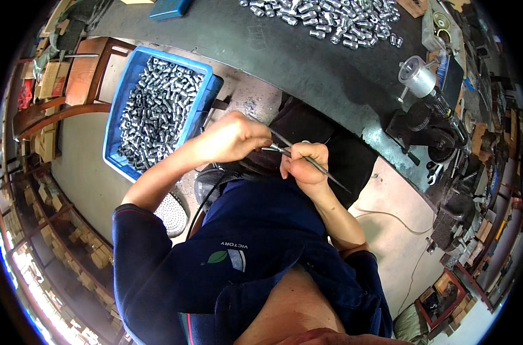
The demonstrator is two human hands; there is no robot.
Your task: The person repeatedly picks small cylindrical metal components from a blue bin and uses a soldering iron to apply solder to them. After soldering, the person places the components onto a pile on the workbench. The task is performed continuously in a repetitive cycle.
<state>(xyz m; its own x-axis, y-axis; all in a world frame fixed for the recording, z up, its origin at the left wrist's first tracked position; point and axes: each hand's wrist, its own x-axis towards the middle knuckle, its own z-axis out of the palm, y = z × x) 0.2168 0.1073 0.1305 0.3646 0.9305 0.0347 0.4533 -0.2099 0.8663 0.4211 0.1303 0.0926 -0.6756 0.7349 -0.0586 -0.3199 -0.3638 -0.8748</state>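
**Reader:** Head view: where does the thin dark rod [318, 165] lie relative to your fingers?

**Worker:** It crosses my right hand [308, 163], whose fingers are curled and grasping it, with a length projecting on either side. A small silver piece [277, 149] lies in the gap between my two hands. The fingertips of my left hand [235, 138] are pinched together on its near-left end. Both hands are above dark cloth [353, 164], between the blue crate [214, 89] on my left and the workbench [238, 40] ahead of me.

**Reader:** And the orientation?

**Worker:** The rod's long axis runs diagonally, from upper left to lower right. Its lower-right end narrows and points away past my right wrist. The silver piece slopes the same way, but less steeply, reaching from my left fingertips toward my right fingers.

**Reader:** What remains obscure?

**Worker:** My right fingers cover the rod's middle. My left fingers conceal one end of the silver piece; its other end is lost beside the rod and my right hand. I cannot tell whether the rod and the piece touch, nor whether my right fingertips also grip the piece. The metal fittings [158, 109] in the crate are too crowded to separate.
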